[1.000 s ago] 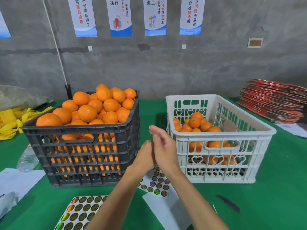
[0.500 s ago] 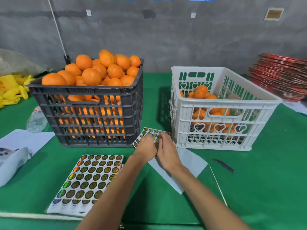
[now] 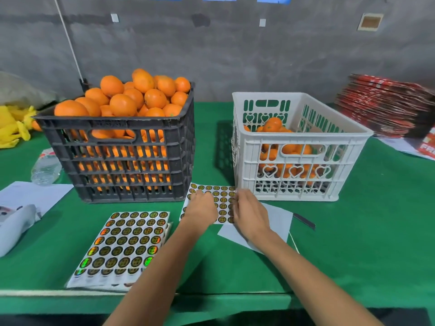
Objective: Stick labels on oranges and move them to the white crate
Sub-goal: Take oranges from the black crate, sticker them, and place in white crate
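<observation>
A black crate (image 3: 106,121) heaped with unlabelled oranges (image 3: 141,97) stands at the left on the green table. To its right, the white crate (image 3: 306,135) holds a lower pile of oranges (image 3: 273,124). A small sheet of round labels (image 3: 219,191) lies between the crates' front corners. My left hand (image 3: 203,208) rests on the sheet's left part, fingers bent down onto it. At the sheet's right edge is my right hand (image 3: 250,212), its fingertips blurred and partly hidden. Neither hand holds an orange.
A larger label sheet (image 3: 129,241) lies near the table's front edge (image 3: 211,295). White backing paper (image 3: 277,220) and a dark strip (image 3: 304,221) lie under and right of my right hand. A water bottle (image 3: 44,168), papers (image 3: 35,194) and yellow items (image 3: 11,128) are at left. Red flat cartons (image 3: 386,107) are stacked at back right.
Both hands came down from in front of the crates, palms together, onto the small label sheet. They have since spread slightly apart on it. The view tilted downward.
</observation>
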A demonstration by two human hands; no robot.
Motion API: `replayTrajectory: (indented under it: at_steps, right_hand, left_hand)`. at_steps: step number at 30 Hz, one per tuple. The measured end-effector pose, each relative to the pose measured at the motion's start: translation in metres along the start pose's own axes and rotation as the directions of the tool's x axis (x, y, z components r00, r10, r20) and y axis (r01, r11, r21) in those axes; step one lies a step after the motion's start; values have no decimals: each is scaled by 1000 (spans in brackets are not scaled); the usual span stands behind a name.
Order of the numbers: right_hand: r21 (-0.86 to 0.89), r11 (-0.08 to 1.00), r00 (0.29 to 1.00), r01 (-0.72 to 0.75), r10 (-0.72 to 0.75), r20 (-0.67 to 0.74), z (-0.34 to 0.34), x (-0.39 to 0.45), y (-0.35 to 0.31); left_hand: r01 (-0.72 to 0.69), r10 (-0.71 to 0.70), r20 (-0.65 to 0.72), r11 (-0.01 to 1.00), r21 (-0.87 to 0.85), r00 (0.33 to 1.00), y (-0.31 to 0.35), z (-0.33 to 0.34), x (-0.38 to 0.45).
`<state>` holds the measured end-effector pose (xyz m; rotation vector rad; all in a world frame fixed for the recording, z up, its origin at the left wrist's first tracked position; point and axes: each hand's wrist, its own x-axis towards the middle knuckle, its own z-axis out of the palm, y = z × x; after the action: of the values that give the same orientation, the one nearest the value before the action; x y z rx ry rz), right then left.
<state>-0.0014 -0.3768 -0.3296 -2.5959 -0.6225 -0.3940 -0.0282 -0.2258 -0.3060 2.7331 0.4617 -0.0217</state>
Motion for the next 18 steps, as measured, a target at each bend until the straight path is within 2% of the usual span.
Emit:
replayTrajectory:
  at_steps: [2, 8, 11, 14, 18]
  right_hand:
    - [-74, 997, 999, -29, 32, 37, -2, -2, 5]
    - [-99, 987, 974, 123, -101, 202, -22, -8, 31]
    - [-103, 985, 960, 136, -105, 259, -33, -10, 40]
    - [-67, 990, 969, 120, -102, 224, -36, -11, 38]
    - [-174, 976, 980, 128, -97, 176, -37, -15, 38]
  left_hand:
    - [0, 0, 11, 1000, 23, 1000, -1, 1, -5]
    - [-1, 0, 21, 999, 47, 1000, 1, 2, -15]
    - [3, -4, 7, 998, 68, 1000, 5, 4, -21]
    - [10, -10, 1, 998, 66, 1000, 15, 7, -28]
    - [-34, 35, -30, 998, 44, 999, 24, 16, -36]
